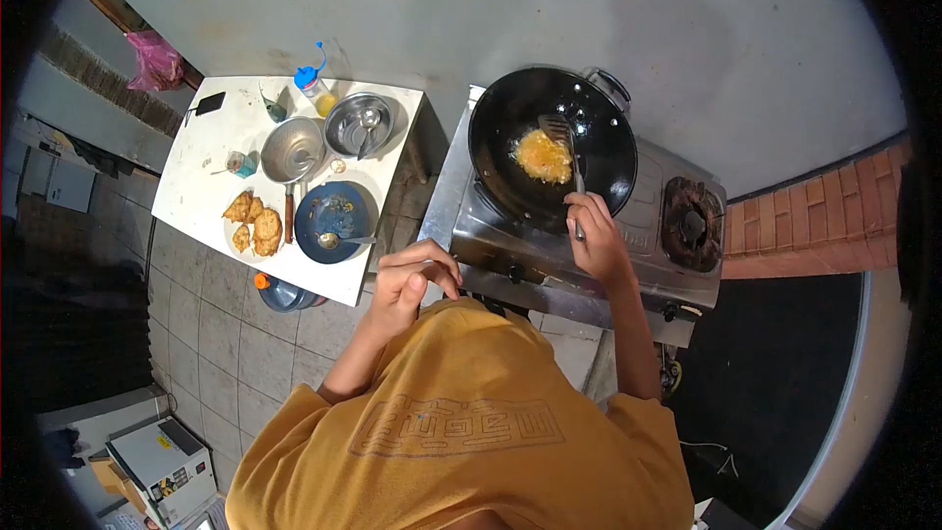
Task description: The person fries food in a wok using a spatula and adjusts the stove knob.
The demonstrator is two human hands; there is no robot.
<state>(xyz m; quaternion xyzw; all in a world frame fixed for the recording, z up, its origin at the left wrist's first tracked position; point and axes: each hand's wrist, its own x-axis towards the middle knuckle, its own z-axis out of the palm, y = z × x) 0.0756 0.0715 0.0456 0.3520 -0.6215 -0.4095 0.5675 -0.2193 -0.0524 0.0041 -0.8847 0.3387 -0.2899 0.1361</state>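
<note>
My right hand (597, 236) is closed round the handle of a slotted spatula (556, 128). The spatula's head rests at the upper edge of a golden, frying piece of food (540, 159), which looks like an omelette or fritter. Both are inside a black wok (502, 123) on the left burner of a steel gas stove (628, 253). My left hand (404, 283) hovers by the stove's front left corner, fingers loosely bent and thumb apart, with nothing in it.
On the left, a white table (201, 152) carries a plate of fried pieces (263, 229), a blue bowl (348, 198) with a spoon, a saucepan (278, 149), a steel bowl (339, 128) and a blue-capped bottle (312, 86). A bare burner (693, 226) sits right of the wok.
</note>
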